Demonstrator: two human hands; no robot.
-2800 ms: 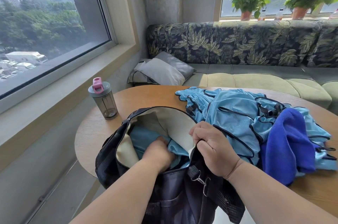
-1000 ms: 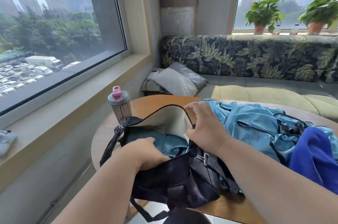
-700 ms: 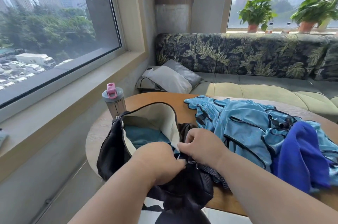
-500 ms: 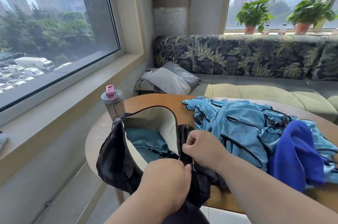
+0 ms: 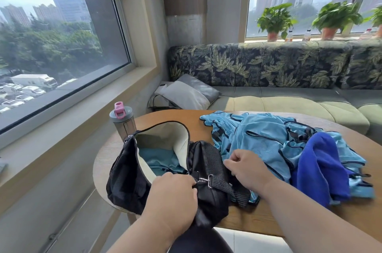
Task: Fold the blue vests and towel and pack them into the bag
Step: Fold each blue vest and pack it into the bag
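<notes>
A black bag (image 5: 128, 178) with a cream lining stands open at the near left of the round wooden table (image 5: 248, 217). A folded light blue vest (image 5: 159, 159) lies inside it. My left hand (image 5: 173, 197) grips the bag's near edge by the metal strap clip. My right hand (image 5: 246, 168) hovers over the bag's right side with its fingers curled, holding nothing I can see. A heap of light blue vests (image 5: 260, 139) lies to the right, with the dark blue towel (image 5: 322, 166) draped over it.
A grey bottle with a pink cap (image 5: 122, 120) stands just behind the bag near the window sill. A green sofa (image 5: 289, 106) with a grey cushion (image 5: 186, 93) runs behind the table. Potted plants (image 5: 275, 19) line the far sill.
My left hand came out of the bag and took hold of its near edge. My right hand let go of the bag's rim and moved right, towards the vests.
</notes>
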